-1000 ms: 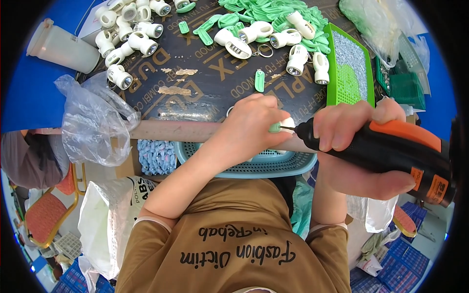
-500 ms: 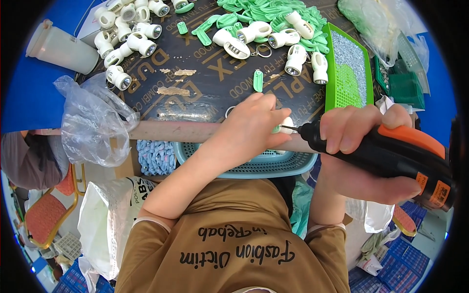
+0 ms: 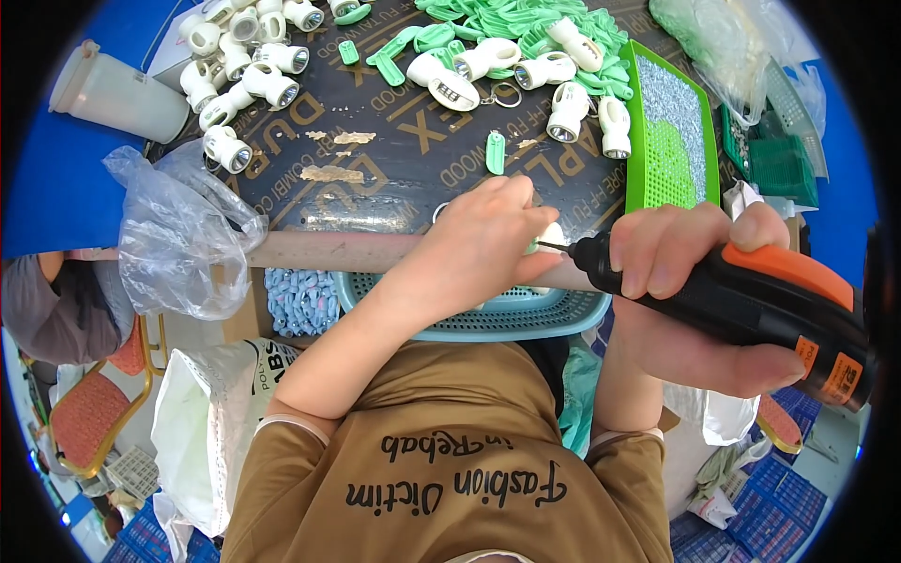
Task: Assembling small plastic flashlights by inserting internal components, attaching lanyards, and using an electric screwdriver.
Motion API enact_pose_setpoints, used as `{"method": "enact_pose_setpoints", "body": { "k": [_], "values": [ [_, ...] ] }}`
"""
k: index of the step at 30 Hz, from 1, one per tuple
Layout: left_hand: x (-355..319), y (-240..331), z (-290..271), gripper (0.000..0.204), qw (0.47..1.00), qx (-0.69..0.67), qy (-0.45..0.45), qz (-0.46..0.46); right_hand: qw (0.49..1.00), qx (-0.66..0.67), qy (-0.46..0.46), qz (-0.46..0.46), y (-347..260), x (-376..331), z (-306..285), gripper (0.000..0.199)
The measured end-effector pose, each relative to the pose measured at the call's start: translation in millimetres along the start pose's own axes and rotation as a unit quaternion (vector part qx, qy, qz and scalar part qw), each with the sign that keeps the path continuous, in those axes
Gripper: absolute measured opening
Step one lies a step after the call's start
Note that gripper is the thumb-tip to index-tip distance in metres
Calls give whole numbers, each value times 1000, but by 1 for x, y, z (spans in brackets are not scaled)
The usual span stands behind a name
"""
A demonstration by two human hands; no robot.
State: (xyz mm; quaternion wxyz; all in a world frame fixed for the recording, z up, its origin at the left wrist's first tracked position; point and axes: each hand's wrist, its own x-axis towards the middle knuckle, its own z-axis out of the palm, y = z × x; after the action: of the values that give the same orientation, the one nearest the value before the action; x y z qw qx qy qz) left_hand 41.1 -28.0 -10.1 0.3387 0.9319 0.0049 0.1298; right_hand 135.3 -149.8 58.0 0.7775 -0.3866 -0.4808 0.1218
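My right hand [image 3: 690, 291] is wrapped round a black and orange electric screwdriver [image 3: 751, 310]. Its thin bit points left and meets the small white flashlight [image 3: 553, 236] that my left hand [image 3: 493, 230] grips at the table's front edge. A bit of green shows on that flashlight at the bit's tip; my fingers hide most of its body. Beside my left wrist a metal key ring partly shows. Just beyond my left fingers lies a single green plastic cover [image 3: 496, 153].
White flashlights [image 3: 272, 86] cluster at the back left, others by a heap of green covers [image 3: 526, 23]. A green tray [image 3: 632, 178] of small screws stands right. Below the edge sits a blue basket [image 3: 526, 324]; a clear plastic bag [image 3: 183, 244] hangs left.
The held flashlight has tilted slightly upward in my left fingers. My right hand and the screwdriver have shifted a touch to the left, with the bit still at the flashlight.
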Motion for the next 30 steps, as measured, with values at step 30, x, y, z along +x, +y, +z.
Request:
{"method": "enact_pose_setpoints", "body": {
  "k": [30],
  "values": [
    [1, -2, 4, 25, 1000, -6, 25, -2, 998, -5, -56, -6, 10, 4, -7, 78]
  ]
}}
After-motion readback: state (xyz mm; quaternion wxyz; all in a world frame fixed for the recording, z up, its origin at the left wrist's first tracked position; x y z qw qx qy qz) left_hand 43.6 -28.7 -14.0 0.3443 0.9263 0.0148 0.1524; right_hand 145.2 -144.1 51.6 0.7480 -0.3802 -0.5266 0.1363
